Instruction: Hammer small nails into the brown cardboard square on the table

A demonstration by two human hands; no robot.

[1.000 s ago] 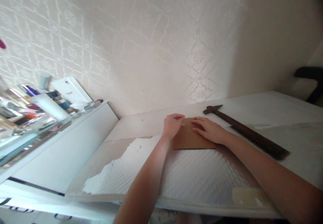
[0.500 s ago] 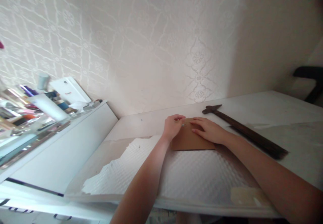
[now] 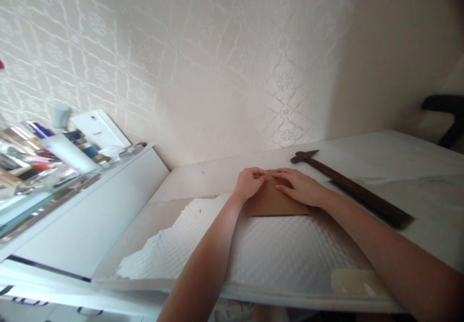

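A flat brown board (image 3: 279,204) lies on a white quilted sheet (image 3: 286,249). Over its upper left part, my left hand (image 3: 251,182) has thumb and fingertips brought together in a pinch. Whatever sits between those fingertips is too small or too hidden to make out. My right hand (image 3: 299,186) rests on the board's upper right side, its fingers stretched out and the thumb apart from them. To the right of that hand lies a hammer (image 3: 357,185) with a dark metal head and a long dark wooden handle.
A white cabinet (image 3: 105,215) stands at the left, its top crowded with bottles, tubes and a white box (image 3: 99,129). Patterned wallpaper (image 3: 217,70) rises behind the table. Part of a black chair (image 3: 444,111) shows at the far right.
My left hand has shifted slightly right and down, its fingertips now over the spot where small shiny metal bits showed on the board. My right hand and the hammer have stayed put.
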